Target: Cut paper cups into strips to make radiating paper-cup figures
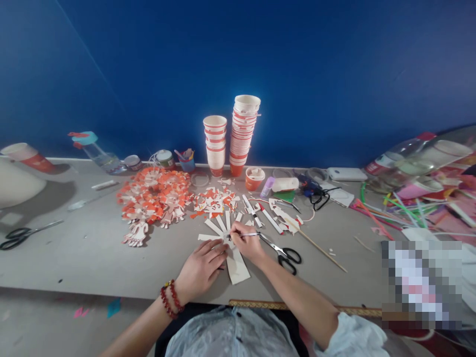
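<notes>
A white paper cup cut into radiating strips [238,267] lies opened out on the table in front of me. My left hand [203,265] rests flat on its left side, fingers stretched out. In my right hand [245,241] a slim pen [253,234] is gripped, its tip at the middle of the cut cup. The fingers partly hide that middle. Black-handled scissors [284,255] lie just right of my right hand. Orange and white paper scraps [215,201] are heaped just beyond the strips.
A pile of orange and white paper cutouts [156,196] sits to the left. Two tall cup stacks [243,136] stand against the blue wall. Markers [272,219], a wooden stick [320,245] and a glue gun [310,186] lie rightward. More scissors [22,237] lie far left.
</notes>
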The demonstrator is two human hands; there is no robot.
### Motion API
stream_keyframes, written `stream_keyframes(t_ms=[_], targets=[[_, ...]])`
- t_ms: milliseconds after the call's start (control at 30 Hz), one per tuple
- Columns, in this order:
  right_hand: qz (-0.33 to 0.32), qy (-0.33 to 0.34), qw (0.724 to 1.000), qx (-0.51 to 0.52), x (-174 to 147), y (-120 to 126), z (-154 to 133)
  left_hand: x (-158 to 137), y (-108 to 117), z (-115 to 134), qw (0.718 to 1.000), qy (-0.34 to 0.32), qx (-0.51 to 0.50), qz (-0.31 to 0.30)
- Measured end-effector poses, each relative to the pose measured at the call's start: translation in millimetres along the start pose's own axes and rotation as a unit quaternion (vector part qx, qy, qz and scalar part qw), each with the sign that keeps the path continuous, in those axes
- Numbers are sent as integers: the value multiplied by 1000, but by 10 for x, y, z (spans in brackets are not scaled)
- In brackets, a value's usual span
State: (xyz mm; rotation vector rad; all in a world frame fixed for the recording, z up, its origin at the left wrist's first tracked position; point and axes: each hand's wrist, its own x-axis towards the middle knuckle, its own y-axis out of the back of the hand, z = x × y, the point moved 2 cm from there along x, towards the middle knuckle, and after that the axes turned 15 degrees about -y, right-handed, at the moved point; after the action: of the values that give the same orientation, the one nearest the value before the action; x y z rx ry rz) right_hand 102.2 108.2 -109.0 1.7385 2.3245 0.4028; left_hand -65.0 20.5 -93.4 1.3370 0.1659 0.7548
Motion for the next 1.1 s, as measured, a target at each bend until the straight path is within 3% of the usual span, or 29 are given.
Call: stream_keyframes(t_ms=[467,1100], targets=[[14,-17,999,27,-17,223,84,16,-17,-11,1000,0,17,-26],[-8,-21,999,-34,-43,171,144,50,15,26,999,7,19,-30]])
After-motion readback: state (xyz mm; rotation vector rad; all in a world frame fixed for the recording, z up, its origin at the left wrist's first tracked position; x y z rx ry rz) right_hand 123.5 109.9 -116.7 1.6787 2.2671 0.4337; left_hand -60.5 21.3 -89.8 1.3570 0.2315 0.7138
